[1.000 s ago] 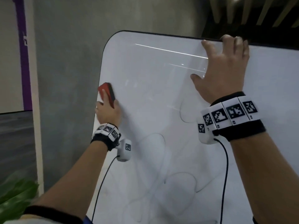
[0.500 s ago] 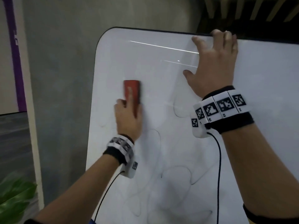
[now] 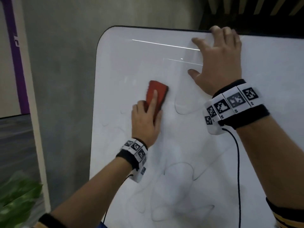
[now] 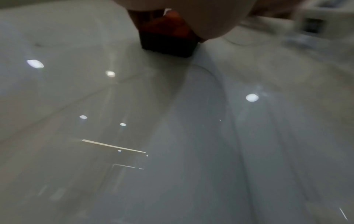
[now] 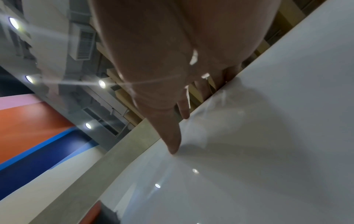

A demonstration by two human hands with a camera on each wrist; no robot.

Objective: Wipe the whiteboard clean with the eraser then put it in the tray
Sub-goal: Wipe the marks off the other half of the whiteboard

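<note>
The whiteboard (image 3: 205,142) stands upright in front of me, with faint marker loops (image 3: 180,111) across its middle and lower part. My left hand (image 3: 145,119) grips the red eraser (image 3: 158,91) and presses it flat on the board, the index finger lying straight along its back. In the left wrist view the eraser (image 4: 168,34) shows its dark felt against the whiteboard (image 4: 172,121). My right hand (image 3: 218,63) lies on the board's top right, its fingers hooked over the top edge and the thumb spread on the face. No tray is in view.
A grey concrete wall (image 3: 62,79) runs left of the board, with a purple stripe (image 3: 16,55) further left. Green plant leaves (image 3: 16,203) sit at the bottom left. A black cable (image 3: 238,162) hangs from my right wrist in front of the board.
My left hand has slid the eraser rightward from the board's left edge toward the middle. The right hand has kept its hold on the top edge.
</note>
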